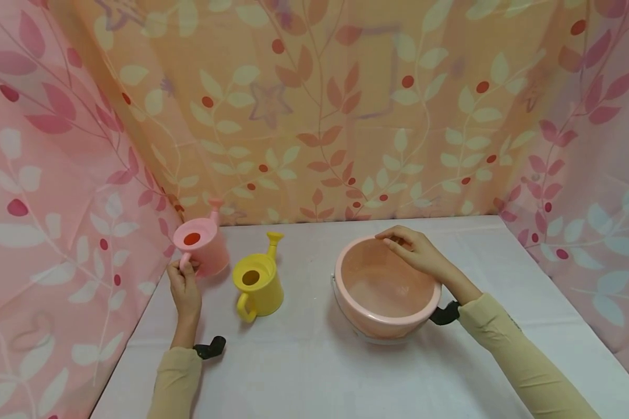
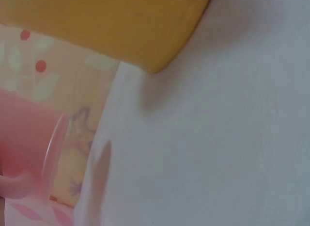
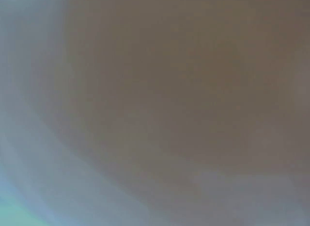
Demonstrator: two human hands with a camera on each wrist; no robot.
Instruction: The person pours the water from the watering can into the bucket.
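Note:
At the left, my left hand [image 1: 185, 289] grips the handle of a pink watering can [image 1: 212, 253]. In the left wrist view the pink can [image 2: 29, 143] appears raised off the table, with a shadow below it. Just right of it a yellow watering can [image 1: 264, 288] stands upright, its spout pointing away. My right hand [image 1: 414, 253] reaches across a light pink bucket [image 1: 380, 326] and holds its far rim, thumb towards the inside. The bucket's mouth faces up and slightly towards me, and nothing shows inside. The right wrist view is only a brownish blur.
A white cloth covers the table [image 1: 304, 378]. Patterned fabric walls rise at the back [image 1: 320, 116], left and right; the pink can is near the back left corner. Black straps hang below both wrists, the right one [image 1: 444, 314] close to the bucket's side.

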